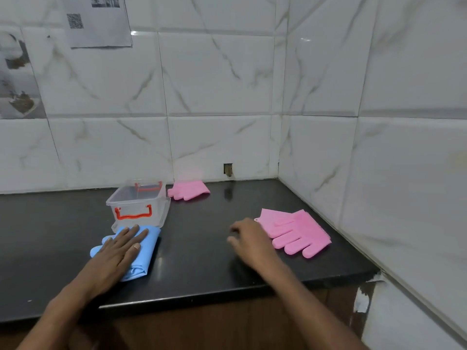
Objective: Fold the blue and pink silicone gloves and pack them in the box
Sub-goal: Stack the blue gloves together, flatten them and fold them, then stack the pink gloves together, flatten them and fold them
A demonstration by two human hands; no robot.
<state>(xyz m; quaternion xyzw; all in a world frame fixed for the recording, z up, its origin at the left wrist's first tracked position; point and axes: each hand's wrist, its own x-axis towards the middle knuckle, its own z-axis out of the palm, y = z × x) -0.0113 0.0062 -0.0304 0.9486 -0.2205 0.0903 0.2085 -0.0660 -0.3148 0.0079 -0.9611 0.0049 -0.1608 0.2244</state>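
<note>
A blue silicone glove [141,258] lies folded on the black counter, just in front of a clear plastic box [138,202] with orange handles and no lid on top. My left hand [121,248] rests flat on the blue glove, fingers spread. One pink glove [297,233] lies folded on the right, its fingers pointing toward the counter's front edge. My right hand [249,242] hovers just left of it with curled fingers, holding nothing. A second pink glove [189,190] lies by the back wall, right of the box.
The black counter [202,223] ends at a tiled back wall and a tiled right wall, forming a corner. Its front edge runs across below my forearms. A printed sheet [97,21] hangs on the wall at upper left.
</note>
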